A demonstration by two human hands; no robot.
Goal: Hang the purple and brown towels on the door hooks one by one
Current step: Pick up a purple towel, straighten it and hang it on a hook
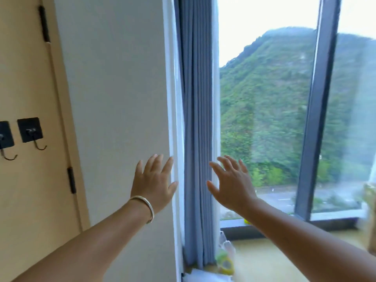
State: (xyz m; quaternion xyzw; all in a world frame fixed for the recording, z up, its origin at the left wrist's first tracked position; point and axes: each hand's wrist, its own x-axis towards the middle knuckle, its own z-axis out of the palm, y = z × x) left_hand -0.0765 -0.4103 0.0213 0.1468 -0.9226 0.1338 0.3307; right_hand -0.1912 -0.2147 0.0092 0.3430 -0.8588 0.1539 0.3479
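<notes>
Two black square door hooks hang on the beige door (pixel 26 78) at the far left: one hook (pixel 30 132) fully in view, a second hook (pixel 5 137) cut by the frame edge. Both hooks are bare. No purple or brown towel is in view. My left hand (pixel 154 183), with a silver bangle on the wrist, is stretched forward with fingers spread, in front of the white wall's edge. My right hand (pixel 231 185) is also raised with fingers apart, in front of the blue curtain. Neither hand holds anything.
A folded blue-grey curtain (pixel 196 119) hangs between the white wall (pixel 114 98) and a large window (pixel 264 98) with a dark frame. A yellowish ledge (pixel 274 259) lies under the window, with small plastic items (pixel 224 259) at the curtain's foot.
</notes>
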